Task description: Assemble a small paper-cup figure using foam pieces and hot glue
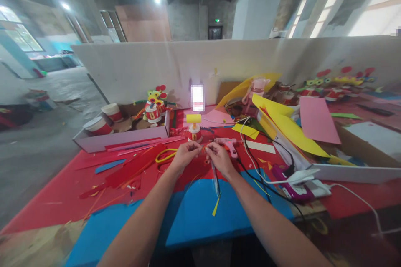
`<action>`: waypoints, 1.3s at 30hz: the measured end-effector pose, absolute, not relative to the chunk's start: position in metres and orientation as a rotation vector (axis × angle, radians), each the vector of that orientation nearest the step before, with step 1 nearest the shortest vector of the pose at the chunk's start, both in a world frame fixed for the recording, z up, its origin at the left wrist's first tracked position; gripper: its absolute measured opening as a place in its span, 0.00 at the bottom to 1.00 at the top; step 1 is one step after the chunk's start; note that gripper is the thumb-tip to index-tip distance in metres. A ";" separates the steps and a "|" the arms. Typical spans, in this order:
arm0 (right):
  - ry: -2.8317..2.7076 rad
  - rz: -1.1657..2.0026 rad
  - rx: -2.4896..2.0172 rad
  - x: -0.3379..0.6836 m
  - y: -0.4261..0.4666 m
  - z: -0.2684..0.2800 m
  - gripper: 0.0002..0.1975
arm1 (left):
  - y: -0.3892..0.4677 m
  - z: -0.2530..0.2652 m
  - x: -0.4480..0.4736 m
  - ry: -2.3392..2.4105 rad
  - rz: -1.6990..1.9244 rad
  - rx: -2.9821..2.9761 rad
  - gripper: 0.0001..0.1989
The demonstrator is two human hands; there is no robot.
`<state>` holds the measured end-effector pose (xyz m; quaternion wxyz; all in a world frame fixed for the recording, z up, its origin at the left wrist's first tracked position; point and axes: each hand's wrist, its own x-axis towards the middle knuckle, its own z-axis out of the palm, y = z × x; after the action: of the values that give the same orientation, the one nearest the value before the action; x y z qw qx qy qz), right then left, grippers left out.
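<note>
My left hand [189, 153] and my right hand [218, 157] meet over the table, fingertips pinched close together. Between them shows a small orange-red piece [204, 148], apparently a paper strip, though its shape is mostly hidden. Just behind the hands stands a paper-cup figure [194, 132] with a yellow roll on top and coiled paper arms. A pink glue gun [230, 147] lies to the right of my right hand. Under that hand is a slim pen-like tool [215, 179], with a yellow paper scrap [216, 206] near its lower end. Yellow-handled scissors [166, 155] lie left of my left hand.
A box with paper cups [103, 141] stands at left, near a finished-looking cup figure [153, 110]. To the right, a box [354, 173] holds coloured sheets. A purple power strip [290, 185] and cables cross the right side. A white partition [156, 62] runs behind.
</note>
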<state>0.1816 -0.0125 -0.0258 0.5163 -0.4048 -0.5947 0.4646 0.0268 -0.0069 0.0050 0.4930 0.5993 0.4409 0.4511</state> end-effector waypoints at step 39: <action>-1.917 0.405 -1.010 0.190 -0.022 -0.014 0.08 | -0.007 0.001 0.022 1.310 1.129 2.462 0.07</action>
<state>0.1896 -0.0225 -0.0139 0.4518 -0.4088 -0.7759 0.1639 0.0221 -0.0066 0.0009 0.0666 0.8165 0.4344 0.3745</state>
